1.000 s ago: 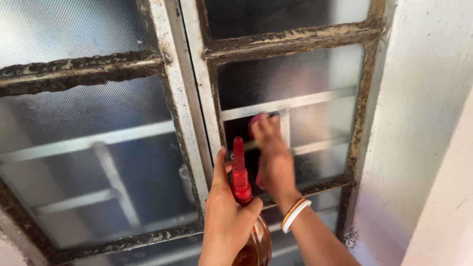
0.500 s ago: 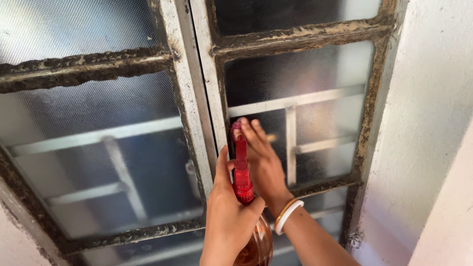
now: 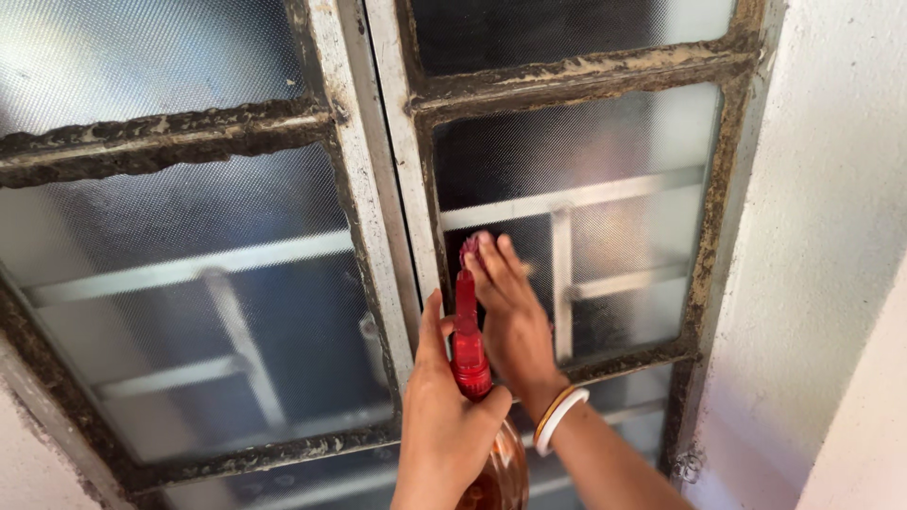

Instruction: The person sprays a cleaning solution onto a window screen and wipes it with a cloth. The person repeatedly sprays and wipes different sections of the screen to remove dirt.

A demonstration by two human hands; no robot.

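Head view looked up at a window, and I saw both of my hands raised against it. My left hand (image 3: 444,425) had its grip closed around the neck of a spray bottle (image 3: 472,378). The thumb lay on one side of the red sprayer top and the fingers wrapped the other. The bottle stood nearly upright with its red nozzle pointing up toward the glass, and its amber body showed below my palm at the bottom edge of the frame. My right hand (image 3: 510,316) was just beside the bottle on its right, with the fingers together and laid flat against the right pane (image 3: 614,151) near its lower left corner. It held nothing that I could make out, though something reddish showed at the fingertips, too small to tell. A white bangle (image 3: 560,418) with an orange band beside it sat on that wrist. The bottle top sat close to the white centre post (image 3: 392,170) that divided the two panes. The left pane (image 3: 189,283) was frosted like the right one, and pale bars showed through both. Dark, crusted putty (image 3: 161,142) ran along the frames. A white plastered wall (image 3: 831,236) bordered the window on the right.
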